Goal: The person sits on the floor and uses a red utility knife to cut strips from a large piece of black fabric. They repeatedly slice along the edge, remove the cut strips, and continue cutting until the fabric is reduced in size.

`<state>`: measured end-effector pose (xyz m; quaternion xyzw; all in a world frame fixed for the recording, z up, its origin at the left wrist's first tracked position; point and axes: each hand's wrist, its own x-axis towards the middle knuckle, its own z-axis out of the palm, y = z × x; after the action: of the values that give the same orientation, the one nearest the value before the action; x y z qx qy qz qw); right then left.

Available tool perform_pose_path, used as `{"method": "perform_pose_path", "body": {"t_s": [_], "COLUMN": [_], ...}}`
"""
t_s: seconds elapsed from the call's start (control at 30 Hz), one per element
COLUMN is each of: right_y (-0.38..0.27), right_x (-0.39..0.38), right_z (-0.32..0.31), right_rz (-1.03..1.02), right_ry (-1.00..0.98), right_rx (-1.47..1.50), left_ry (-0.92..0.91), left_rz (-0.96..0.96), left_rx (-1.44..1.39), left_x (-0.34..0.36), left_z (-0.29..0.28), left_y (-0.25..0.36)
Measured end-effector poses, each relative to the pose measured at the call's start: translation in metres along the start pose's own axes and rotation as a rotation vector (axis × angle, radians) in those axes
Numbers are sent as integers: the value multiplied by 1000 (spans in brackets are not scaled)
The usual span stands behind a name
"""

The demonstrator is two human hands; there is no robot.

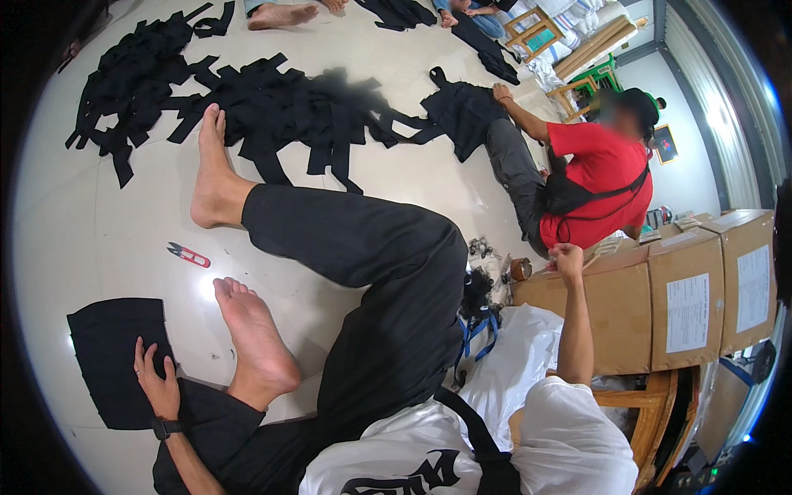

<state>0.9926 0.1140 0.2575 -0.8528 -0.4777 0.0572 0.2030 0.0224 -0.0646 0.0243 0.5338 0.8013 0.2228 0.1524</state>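
My left hand [157, 384] lies flat at the right edge of a folded black cloth [111, 351] on the floor. Its fingers are spread, and a dark watch is on that wrist. My right hand [568, 264] is raised at the right, beside the cardboard boxes, with its fingers drawn together in a pinch. Whatever it may hold is too small to tell. Red-handled thread snips [190, 254] rest on the floor beyond my feet, out of reach of both hands' fingers.
Black cloth pieces with straps [280, 115] spread across the floor ahead. A person in a red shirt [598, 165] sits at the right, one hand on black cloth [458, 111]. Stacked cardboard boxes [615, 309] and a white plastic sack [516, 346] stand close on my right.
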Motion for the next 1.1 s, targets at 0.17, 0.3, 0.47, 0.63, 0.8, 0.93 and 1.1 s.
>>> {"method": "perform_pose_path", "body": {"t_s": [0.17,0.3,0.47,0.63,0.8,0.93,1.1], "right_y": [-25,-101,-293,-500,-586,-576,-563], "right_x": [3,-6,-86,-265,-425,-464,-466], "right_z": [-3,28,126,275,397,427,436], "right_rz": [-81,-442,-734,-1062,-1202,-1238,-1180], "right_ry": [264,379,156,-560,-890,-896,-858], "right_rx": [-250,-203,217,446,346,247,306], "left_ry": [-12,61,104,80,162,8,-122], "left_rz": [54,35,98,60,32,-58,-56], "left_rx": [16,47,37,-50,-62,-225,-287], "left_x": [6,0,3,2,15,15,25], "left_z": [-8,-15,-11,-15,-12,-16,-24], "left_y": [18,31,44,47,32,21,7]}}
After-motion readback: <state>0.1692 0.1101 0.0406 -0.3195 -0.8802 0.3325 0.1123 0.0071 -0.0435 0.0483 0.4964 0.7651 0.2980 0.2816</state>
